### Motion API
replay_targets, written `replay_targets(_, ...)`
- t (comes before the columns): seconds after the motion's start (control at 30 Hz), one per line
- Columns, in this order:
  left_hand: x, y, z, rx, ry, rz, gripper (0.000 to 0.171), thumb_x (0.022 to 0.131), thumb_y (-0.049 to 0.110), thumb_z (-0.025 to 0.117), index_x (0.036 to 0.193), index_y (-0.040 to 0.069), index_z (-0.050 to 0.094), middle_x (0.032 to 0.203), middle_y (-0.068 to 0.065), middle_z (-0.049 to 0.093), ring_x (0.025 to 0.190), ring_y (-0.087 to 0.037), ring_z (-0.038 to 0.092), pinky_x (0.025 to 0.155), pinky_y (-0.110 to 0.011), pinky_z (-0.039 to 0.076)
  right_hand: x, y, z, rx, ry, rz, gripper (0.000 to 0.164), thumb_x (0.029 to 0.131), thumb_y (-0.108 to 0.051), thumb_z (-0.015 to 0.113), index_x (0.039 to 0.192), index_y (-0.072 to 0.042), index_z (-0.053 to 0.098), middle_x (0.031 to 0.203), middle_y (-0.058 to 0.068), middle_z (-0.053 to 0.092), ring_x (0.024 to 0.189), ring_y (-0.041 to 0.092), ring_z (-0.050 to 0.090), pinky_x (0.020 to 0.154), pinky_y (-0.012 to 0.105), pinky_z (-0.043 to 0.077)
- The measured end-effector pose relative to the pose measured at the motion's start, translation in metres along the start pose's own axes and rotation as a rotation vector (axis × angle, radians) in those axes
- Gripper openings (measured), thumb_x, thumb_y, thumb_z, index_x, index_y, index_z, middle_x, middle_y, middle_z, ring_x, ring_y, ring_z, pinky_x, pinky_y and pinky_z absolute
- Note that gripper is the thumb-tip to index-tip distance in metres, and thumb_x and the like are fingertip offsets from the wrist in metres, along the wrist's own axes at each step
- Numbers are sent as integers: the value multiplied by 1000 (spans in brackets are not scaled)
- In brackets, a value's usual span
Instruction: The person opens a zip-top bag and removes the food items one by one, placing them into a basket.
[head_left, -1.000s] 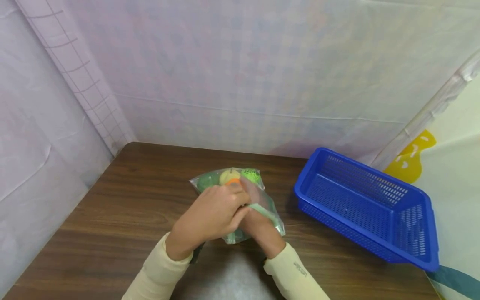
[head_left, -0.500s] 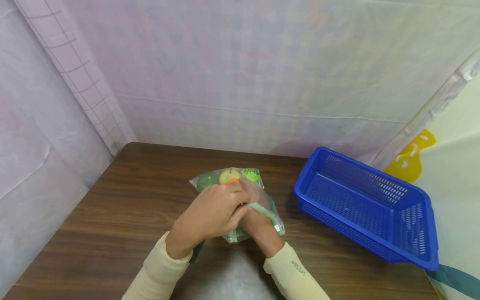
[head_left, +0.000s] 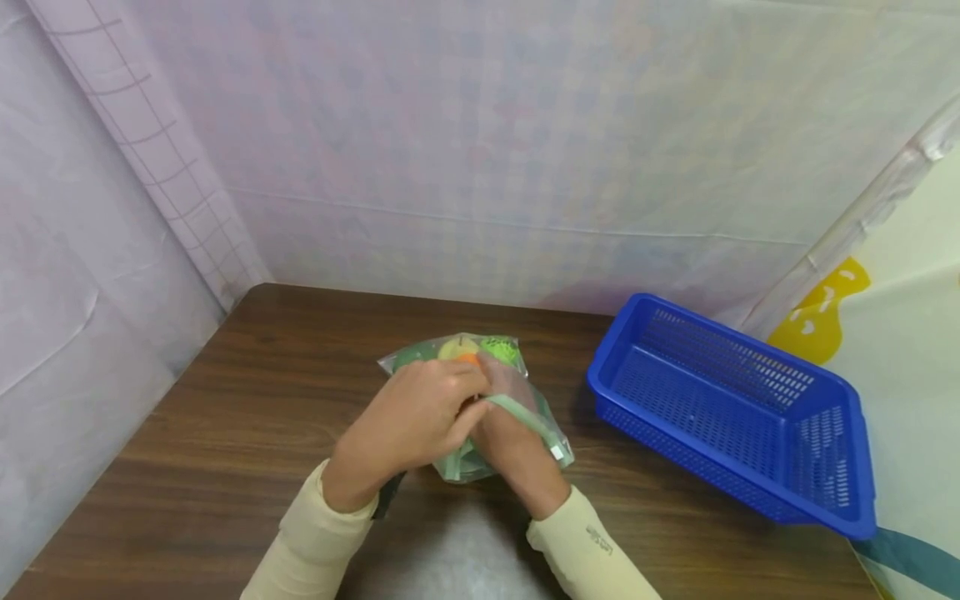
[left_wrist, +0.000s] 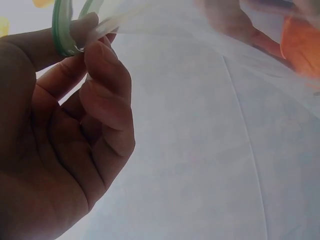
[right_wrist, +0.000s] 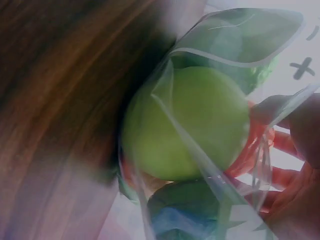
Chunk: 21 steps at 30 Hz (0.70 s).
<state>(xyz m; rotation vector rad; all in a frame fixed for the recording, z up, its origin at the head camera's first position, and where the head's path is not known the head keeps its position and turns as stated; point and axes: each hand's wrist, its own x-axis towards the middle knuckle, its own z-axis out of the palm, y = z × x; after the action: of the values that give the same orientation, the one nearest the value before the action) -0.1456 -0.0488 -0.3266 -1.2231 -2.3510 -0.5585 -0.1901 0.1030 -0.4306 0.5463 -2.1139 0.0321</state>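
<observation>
A clear zip bag (head_left: 540, 402) with a green zip strip lies on the table, holding several fruit- and vegetable-like pieces. My left hand (head_left: 412, 417) pinches the bag's rim between thumb and fingertips; the left wrist view shows the green zip strip (left_wrist: 61, 30) at those fingers. Through the mouth of the bag goes my right hand (head_left: 513, 446), its fingers curled at a smooth orange-red thing (right_wrist: 252, 142) that is partly hidden. Beside it in the bag are a large green round fruit (right_wrist: 187, 122), a yellowish pear-like fruit (head_left: 457, 346) and a bright green textured piece (head_left: 500, 348).
A blue perforated basket (head_left: 697, 400) stands on the right of the brown wooden table (head_left: 285, 367). Pale patterned cloth (head_left: 480, 167) hangs behind the table and along both sides.
My left hand has shifted slightly left and up with the bag's rim, and more of the green zip strip shows across my right wrist. The right hand stays in the bag.
</observation>
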Motion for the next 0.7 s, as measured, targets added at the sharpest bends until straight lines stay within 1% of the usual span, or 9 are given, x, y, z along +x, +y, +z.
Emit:
replay_targets(0.07, 0, -1, 0, -4, 0, -2, 12, 94, 12, 65, 82, 13, 69, 72, 7, 56, 61, -4, 46, 59, -19, 44, -1, -1, -3, -85, 8, -36, 13, 82, -18, 65, 75, -13, 57, 70, 0, 54, 56, 16, 53, 50, 30, 45)
replay_targets(0.1, 0, -1, 0, -5, 0, -4, 12, 94, 12, 66, 82, 13, 69, 72, 7, 56, 61, -4, 46, 59, -19, 44, 0, -2, -4, -27, 2, 6, 12, 81, -16, 69, 76, -13, 58, 71, -1, 55, 57, 15, 54, 51, 29, 46)
replay_targets(0.23, -1, -1, 0, -8, 9, -4, 13, 94, 14, 66, 81, 14, 68, 73, 7, 57, 60, -4, 46, 59, -19, 43, 1, -4, -9, 117, -25, 106, 20, 74, -9, 77, 80, -14, 59, 74, -2, 57, 59, 15, 56, 53, 29, 48)
replay_targets(0.3, -1, -2, 0, -1, 21, -1, 13, 94, 15, 67, 81, 14, 67, 74, 7, 59, 61, -4, 47, 59, -19, 44, 1, -5, -11, 174, -34, 139, 23, 72, -6, 79, 82, -14, 60, 76, -2, 58, 60, 14, 56, 53, 28, 49)
replay_targets(0.33, -1, -2, 0, 1, 29, -1, 14, 94, 15, 68, 81, 15, 67, 74, 8, 59, 61, -4, 48, 59, -20, 44, 1, -5, -13, 174, -37, 134, 23, 72, -6, 79, 82, -13, 60, 76, -1, 59, 60, 14, 56, 53, 27, 49)
replay_targets(0.43, -1, -3, -1, 15, 53, 1, 13, 94, 15, 68, 82, 15, 67, 75, 8, 62, 63, -5, 50, 61, -21, 46, 1, -6, -20, 194, -54, 133, 22, 76, -10, 81, 87, -12, 62, 83, 0, 62, 66, 14, 60, 58, 27, 52)
replay_targets(0.57, -1, -5, -2, 26, 77, -3, 10, 94, 15, 69, 84, 14, 69, 78, 7, 65, 65, -7, 54, 63, -24, 49, 2, -7, -32, 233, -129, 144, 24, 82, -18, 81, 100, -12, 66, 101, 2, 66, 83, 16, 66, 72, 29, 56)
replay_targets(0.63, -2, -6, -3, 27, 81, -6, 7, 94, 15, 69, 86, 14, 70, 79, 6, 66, 66, -8, 55, 63, -25, 50, 2, -9, -38, 240, -185, 161, 25, 84, -22, 81, 102, -13, 67, 106, 1, 67, 87, 15, 67, 73, 28, 56)
replay_targets(0.7, -2, -8, -3, 26, 83, -9, 5, 94, 15, 69, 89, 14, 71, 80, 5, 67, 66, -8, 55, 63, -25, 50, 2, -10, -43, 246, -244, 183, 26, 86, -25, 80, 105, -14, 67, 104, 0, 68, 84, 13, 68, 68, 26, 56)
